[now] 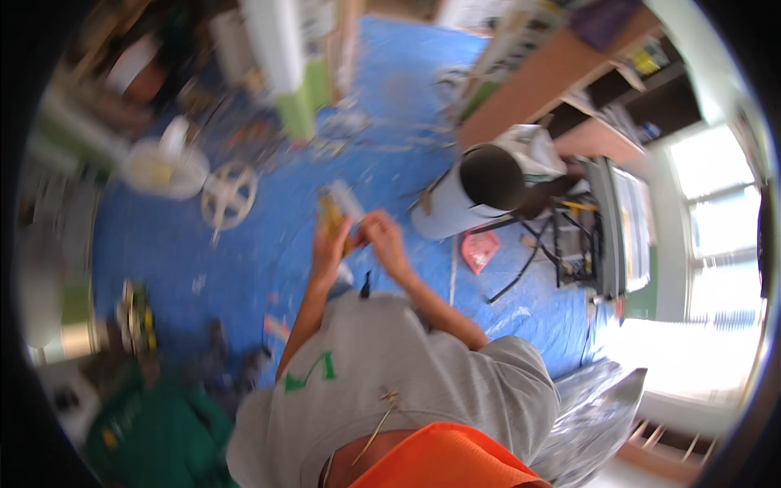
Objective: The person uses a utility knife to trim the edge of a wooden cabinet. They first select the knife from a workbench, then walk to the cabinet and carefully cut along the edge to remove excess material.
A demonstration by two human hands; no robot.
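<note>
In front of my grey shirt, my left hand (328, 250) is closed around a yellow, elongated object (332, 214), too blurred to name. A pale, whitish strip (348, 200) shows beside its upper end; whether the two are joined I cannot tell. My right hand (382, 235) is close against the left one, its fingers curled together at the yellow object's right side. Whatever is in those fingers is hidden and smeared by motion. Both hands are above a blue sheet (390, 163) that covers the floor.
A tall pale bin with a dark opening (492, 179) stands to the right, a red dustpan-like piece (480, 249) beside it. Black-framed equipment (573, 236) is farther right. A white wheel (229, 195) and a round whitish tub (165, 169) lie left. Clear plastic sheeting (582, 415) is lower right.
</note>
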